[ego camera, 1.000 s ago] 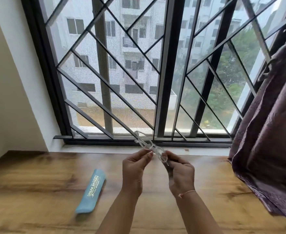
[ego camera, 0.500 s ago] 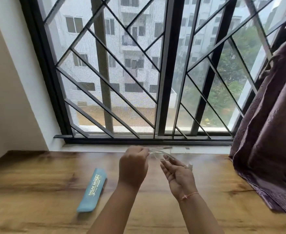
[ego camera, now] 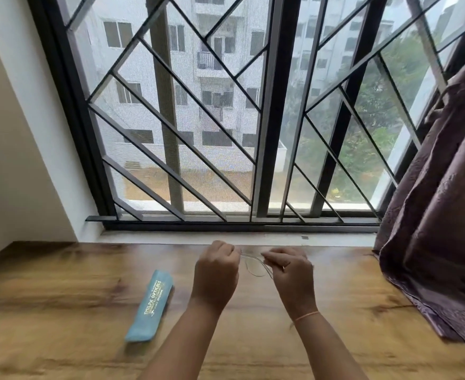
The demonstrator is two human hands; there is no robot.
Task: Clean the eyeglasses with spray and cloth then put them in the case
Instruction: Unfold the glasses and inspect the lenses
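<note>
Clear-framed eyeglasses (ego camera: 254, 266) hang between my two hands, low over the wooden table (ego camera: 61, 311) near the window sill. My left hand (ego camera: 217, 272) grips the glasses' left end with curled fingers. My right hand (ego camera: 290, 272) pinches the right end, its fingers curled round the frame. Only thin lens rims show between the hands; the temples are hidden or blurred. A soft blue glasses case (ego camera: 150, 305) with gold lettering lies flat on the table to the left of my left arm. No spray bottle or cloth shows.
A barred window (ego camera: 264, 119) fills the wall behind the table, with a white sill (ego camera: 171, 237) below it. A dark purple curtain (ego camera: 439, 215) hangs at the right and drapes onto the table's right edge. A white wall stands at the left.
Both hands have lowered the glasses from in front of the window down to just above the table and turned them to lie more level. The blue case has not moved.
</note>
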